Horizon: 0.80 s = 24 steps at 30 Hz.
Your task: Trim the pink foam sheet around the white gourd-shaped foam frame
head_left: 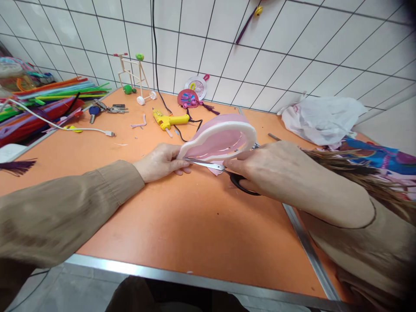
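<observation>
My left hand [161,161] grips the narrow end of a pink foam piece with a white rim [221,138], held just above the orange table [182,225]. My right hand [276,171] holds black-handled scissors [208,165]. Their silver blades point left and meet the foam's lower edge beside my left fingertips. A small pink offcut lies on the table under the blades.
A yellow glue gun [167,120] with a black cord lies behind the foam. Keys [107,108], a stick-built toy [134,80], pipe cleaners [42,108] and a white cable sit far left. A crumpled white bag [321,119] and colourful fabric lie right. A metal seam runs beside my right arm.
</observation>
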{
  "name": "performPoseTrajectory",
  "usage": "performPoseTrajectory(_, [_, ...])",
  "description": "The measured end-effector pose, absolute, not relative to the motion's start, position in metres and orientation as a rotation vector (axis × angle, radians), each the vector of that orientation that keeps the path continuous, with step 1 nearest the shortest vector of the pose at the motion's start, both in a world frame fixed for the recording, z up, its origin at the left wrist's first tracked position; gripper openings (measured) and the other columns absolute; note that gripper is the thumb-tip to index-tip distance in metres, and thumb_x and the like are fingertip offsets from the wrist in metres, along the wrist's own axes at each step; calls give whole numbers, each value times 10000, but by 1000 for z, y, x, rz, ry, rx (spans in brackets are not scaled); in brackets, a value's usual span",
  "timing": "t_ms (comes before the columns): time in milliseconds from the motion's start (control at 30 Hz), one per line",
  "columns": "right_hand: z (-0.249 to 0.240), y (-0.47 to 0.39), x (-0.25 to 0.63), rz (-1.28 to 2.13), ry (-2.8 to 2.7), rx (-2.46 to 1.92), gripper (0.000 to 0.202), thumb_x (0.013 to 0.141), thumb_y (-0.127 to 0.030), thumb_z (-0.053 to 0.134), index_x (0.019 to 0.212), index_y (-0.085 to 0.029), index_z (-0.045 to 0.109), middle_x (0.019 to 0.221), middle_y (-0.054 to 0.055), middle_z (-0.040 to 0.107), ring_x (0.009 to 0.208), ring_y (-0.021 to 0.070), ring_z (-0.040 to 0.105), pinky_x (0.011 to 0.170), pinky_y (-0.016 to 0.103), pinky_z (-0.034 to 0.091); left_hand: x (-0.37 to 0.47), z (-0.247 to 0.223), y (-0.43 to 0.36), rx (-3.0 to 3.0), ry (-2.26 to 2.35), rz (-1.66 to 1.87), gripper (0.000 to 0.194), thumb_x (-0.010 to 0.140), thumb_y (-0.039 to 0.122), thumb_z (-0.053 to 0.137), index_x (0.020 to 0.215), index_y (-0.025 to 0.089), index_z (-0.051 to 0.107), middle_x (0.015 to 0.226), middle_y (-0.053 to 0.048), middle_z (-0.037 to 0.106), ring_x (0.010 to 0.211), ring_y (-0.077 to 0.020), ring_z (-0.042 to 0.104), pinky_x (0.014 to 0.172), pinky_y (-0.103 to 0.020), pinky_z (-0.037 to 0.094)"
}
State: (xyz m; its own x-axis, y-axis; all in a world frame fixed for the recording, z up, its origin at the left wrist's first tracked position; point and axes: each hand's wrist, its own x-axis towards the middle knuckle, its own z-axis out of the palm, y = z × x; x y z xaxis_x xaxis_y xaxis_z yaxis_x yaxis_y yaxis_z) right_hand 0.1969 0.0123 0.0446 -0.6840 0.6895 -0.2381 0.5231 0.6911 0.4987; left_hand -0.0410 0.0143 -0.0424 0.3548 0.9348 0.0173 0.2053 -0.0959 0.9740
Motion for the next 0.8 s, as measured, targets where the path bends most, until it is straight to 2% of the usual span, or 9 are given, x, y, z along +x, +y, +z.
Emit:
performPoseTrajectory(333, [47, 9, 195, 616, 2509, 931, 308, 819, -63, 449, 916, -192, 712, 618, 77, 608, 466, 166, 324, 525, 338, 138, -41, -42, 14, 1590, 1063, 850, 313, 743, 402, 777, 911, 151, 696, 807, -38, 730, 765, -187, 736, 672, -281, 613])
performPoseTrajectory(633, [49, 6, 195, 571, 2553, 933, 277, 816, -30, 431, 773, -171, 666, 593, 60, 571, 471, 142, 214, 532, 338, 138, -41, -43, 14, 1575, 1048, 862, 329, 742, 416, 788, 904, 147, 689, 807, -39, 732, 747, -172, 729, 656, -264, 604])
performPoseTrajectory(800, [44, 9, 197, 599, 2519, 947, 261, 795, -49, 440, 747, -194, 652, 593, 51, 571, 467, 150, 217, 526, 344, 139, -42, -44, 15, 1572, 1043, 864, 311, 740, 394, 786, 896, 144, 687, 796, -32, 732, 731, -165, 729, 655, -260, 607])
